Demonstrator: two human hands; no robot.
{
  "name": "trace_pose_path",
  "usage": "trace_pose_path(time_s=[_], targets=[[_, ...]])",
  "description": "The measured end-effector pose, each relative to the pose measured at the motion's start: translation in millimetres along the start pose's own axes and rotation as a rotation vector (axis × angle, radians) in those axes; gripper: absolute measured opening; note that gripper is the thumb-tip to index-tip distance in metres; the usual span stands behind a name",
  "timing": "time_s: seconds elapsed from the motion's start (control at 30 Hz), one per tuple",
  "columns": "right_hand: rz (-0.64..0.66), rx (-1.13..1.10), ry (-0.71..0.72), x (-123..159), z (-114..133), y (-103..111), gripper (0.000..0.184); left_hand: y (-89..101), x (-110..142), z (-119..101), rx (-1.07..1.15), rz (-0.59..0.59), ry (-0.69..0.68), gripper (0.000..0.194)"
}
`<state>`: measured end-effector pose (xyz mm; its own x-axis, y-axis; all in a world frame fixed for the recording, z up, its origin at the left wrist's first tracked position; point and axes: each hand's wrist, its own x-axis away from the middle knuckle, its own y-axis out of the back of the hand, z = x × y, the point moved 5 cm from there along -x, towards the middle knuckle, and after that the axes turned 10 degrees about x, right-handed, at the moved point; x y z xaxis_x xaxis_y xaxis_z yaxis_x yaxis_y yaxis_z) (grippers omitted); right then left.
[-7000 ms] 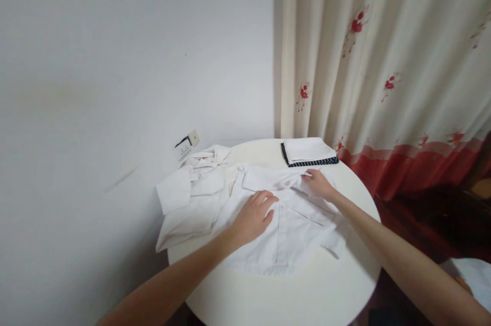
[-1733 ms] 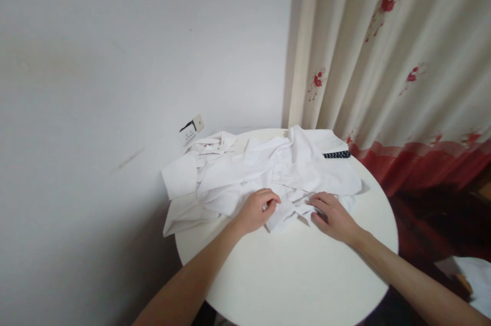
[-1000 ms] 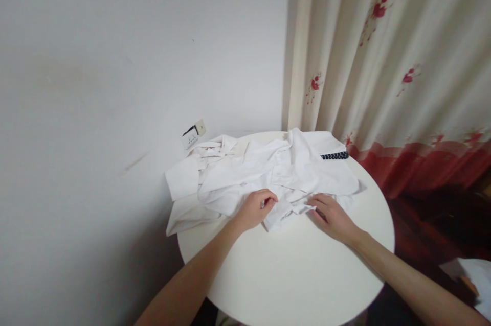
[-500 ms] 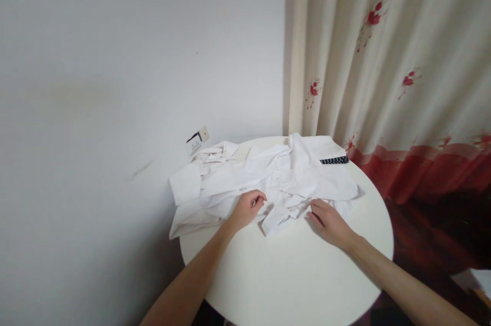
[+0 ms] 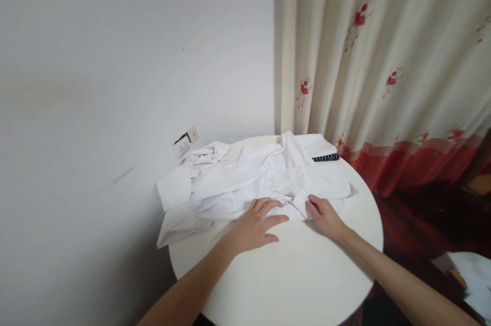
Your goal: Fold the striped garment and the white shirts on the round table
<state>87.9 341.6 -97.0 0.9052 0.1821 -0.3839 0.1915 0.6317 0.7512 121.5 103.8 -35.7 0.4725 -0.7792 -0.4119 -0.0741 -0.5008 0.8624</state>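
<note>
A rumpled white shirt (image 5: 230,183) lies spread across the far half of a round white table (image 5: 291,280). One sleeve hangs past the table's left edge, and a black patterned strip (image 5: 325,158) shows at the shirt's right end. My left hand (image 5: 257,224) is open with fingers spread, over the near edge of the shirt; whether it touches the cloth I cannot tell. Thumb and fingers of my right hand (image 5: 322,213) are closed in a pinch on the shirt's near edge, right of the middle.
A white wall (image 5: 134,60) with a power socket (image 5: 181,146) stands close on the left. Behind the table hangs a cream curtain (image 5: 333,60) with red flowers and a red hem. Some white item (image 5: 473,280) lies low at the right, by the dark red floor.
My left hand has opened from a curled shape and moved slightly right. The flap of cloth that stuck out toward me between the hands now lies drawn back, by my right hand.
</note>
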Motion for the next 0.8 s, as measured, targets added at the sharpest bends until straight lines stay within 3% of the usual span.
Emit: trace_pose_path(time_s=[0.1,0.2,0.3,0.4,0.47,0.53,0.63,0.7,0.8], targets=[[0.002,-0.01,0.014,0.8,0.8,0.6,0.03,-2.1,1.1,15.5,-0.011,-0.065,0.115,0.051],[-0.048,-0.012,0.037,1.5,1.2,3.7,0.02,0.5,4.1,30.2,0.057,-0.129,0.174,0.03],[-0.275,0.089,0.1,5.2,4.5,17.4,0.035,0.8,5.4,35.9,0.142,-0.116,0.184,0.017],[-0.441,0.225,0.271,14.9,19.4,30.3,0.029,3.9,4.7,33.6,0.19,-0.147,0.197,0.016],[-0.381,0.269,0.444,21.2,35.2,30.3,0.03,7.0,3.8,30.4,0.212,-0.177,0.211,0.015],[-0.261,0.31,0.557,25.4,48.8,25.6,0.046,9.4,3.5,28.4,0.231,-0.206,0.236,0.012],[-0.152,0.387,0.548,25.1,57.2,17.3,0.075,11.3,5.1,30.4,0.254,-0.274,0.309,0.005],[-0.149,0.414,0.509,22.9,55.7,13.5,0.072,10.6,6.9,33.5,0.275,-0.326,0.347,0.005],[-0.277,0.36,0.486,20.9,47.7,16.4,0.059,9.7,8.9,37.6,0.316,-0.406,0.34,0.008]])
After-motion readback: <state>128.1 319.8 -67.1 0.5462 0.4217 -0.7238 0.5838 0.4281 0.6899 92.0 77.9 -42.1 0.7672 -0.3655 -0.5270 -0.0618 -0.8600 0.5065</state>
